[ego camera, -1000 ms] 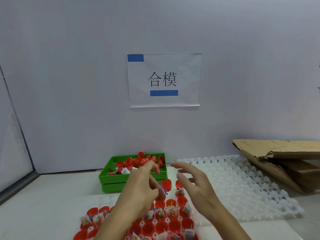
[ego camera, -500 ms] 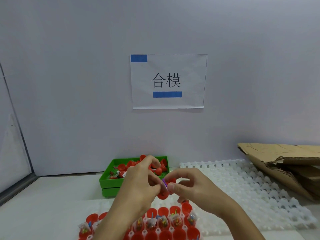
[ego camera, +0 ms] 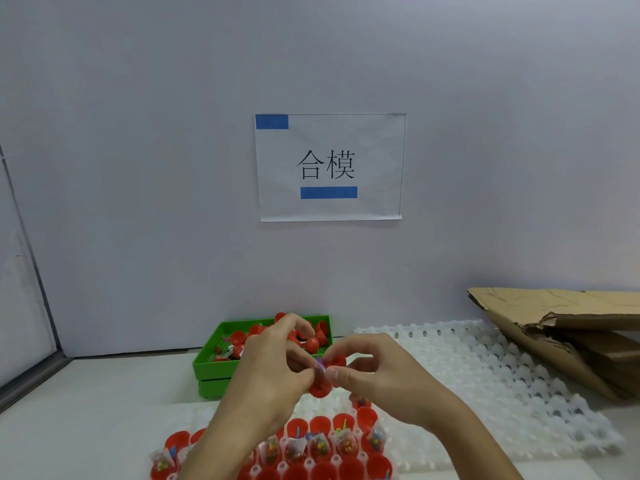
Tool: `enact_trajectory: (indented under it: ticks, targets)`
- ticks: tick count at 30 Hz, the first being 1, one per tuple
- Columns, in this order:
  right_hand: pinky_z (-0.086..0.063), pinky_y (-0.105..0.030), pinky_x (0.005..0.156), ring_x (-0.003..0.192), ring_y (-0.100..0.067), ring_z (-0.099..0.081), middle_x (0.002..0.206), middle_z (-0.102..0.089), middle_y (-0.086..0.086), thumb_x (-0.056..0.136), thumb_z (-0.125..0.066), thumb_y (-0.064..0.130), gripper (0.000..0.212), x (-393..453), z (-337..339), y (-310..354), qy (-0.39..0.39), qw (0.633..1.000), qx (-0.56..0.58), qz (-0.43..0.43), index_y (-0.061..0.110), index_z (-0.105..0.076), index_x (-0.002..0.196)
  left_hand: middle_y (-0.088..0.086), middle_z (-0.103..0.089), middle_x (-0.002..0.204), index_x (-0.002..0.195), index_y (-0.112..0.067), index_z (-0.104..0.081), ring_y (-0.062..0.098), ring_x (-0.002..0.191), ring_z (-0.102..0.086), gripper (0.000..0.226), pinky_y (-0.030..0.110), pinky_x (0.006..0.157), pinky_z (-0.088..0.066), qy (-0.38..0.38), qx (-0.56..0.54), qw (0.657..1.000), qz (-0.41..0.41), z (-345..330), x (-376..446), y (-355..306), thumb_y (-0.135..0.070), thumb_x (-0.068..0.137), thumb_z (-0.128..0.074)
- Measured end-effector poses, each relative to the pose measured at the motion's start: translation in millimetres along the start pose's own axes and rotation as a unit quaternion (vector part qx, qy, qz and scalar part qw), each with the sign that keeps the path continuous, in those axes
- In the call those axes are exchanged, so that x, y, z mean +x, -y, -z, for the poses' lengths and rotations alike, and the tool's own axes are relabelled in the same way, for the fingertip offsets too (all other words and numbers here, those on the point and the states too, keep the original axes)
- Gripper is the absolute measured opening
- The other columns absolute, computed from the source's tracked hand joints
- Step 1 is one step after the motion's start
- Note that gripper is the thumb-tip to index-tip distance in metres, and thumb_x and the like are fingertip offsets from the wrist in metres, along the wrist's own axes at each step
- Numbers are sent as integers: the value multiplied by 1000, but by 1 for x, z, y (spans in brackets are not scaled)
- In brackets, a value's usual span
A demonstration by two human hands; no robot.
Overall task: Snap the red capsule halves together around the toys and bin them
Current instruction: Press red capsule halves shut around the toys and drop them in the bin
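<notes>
White desk surface [ego camera: 90,410] fills the foreground, and nearest the camera sits a white moulded plastic tray [ego camera: 412,455] whose cups hold open red plastic capsule halves [ego camera: 323,426], several with small clear bags of colourful toys [ego camera: 320,445] resting in them. Just above that tray the two hands meet: the left hand [ego camera: 266,379] has its fingers curled round the lower red capsule half [ego camera: 320,391], and the right hand [ego camera: 377,372] pinches the upper red capsule half [ego camera: 337,360] between thumb and forefinger, so each grip is closed on its piece. The two halves are held close together in the air, with a sliver of purple toy [ego camera: 320,362] showing between them (whether the halves are fully joined cannot be told). To the right lies an empty-cupped white plastic tray [ego camera: 485,372] stretching back toward the wall. Behind the hands stands a green plastic bin [ego camera: 207,362], partly hidden by the left hand, holding a heap of closed red capsules [ego camera: 313,342]. Farther right, torn brown cardboard pieces [ego camera: 571,327] lie stacked against the wall. On the pale wall [ego camera: 138,168] hangs a white paper sign [ego camera: 329,168] with two black characters and two blue patches.
</notes>
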State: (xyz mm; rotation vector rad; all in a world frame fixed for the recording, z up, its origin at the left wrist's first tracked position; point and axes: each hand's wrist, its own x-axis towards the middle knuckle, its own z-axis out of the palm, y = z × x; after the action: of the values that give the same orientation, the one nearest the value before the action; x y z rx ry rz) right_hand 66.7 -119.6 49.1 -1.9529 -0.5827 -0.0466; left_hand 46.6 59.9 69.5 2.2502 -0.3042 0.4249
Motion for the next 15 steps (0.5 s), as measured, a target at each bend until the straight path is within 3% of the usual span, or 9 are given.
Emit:
enact_trajectory:
  ticks: [6,15]
  targets:
    - [-62,-31,74,87,-14,-71,99,-69,21,90,-71,38,3,0,0,1,-5,1000,5,9,40,-72,91,-24,-71,69,103,-31,-57,-9,69,-67,39,6,59,-51,-3,-7,1000,0,0,0,0,-5,82,-77]
    - [-60,-29,70,85,-15,-71,96,-70,18,91,-70,35,5,-2,1,1,-28,999,32,16,33,-74,93,-13,-74,73,90,-27,-65,-1,72,-70,24,8,60,-51,-4,-72,997,-5,1,1,3,-11,80,-81]
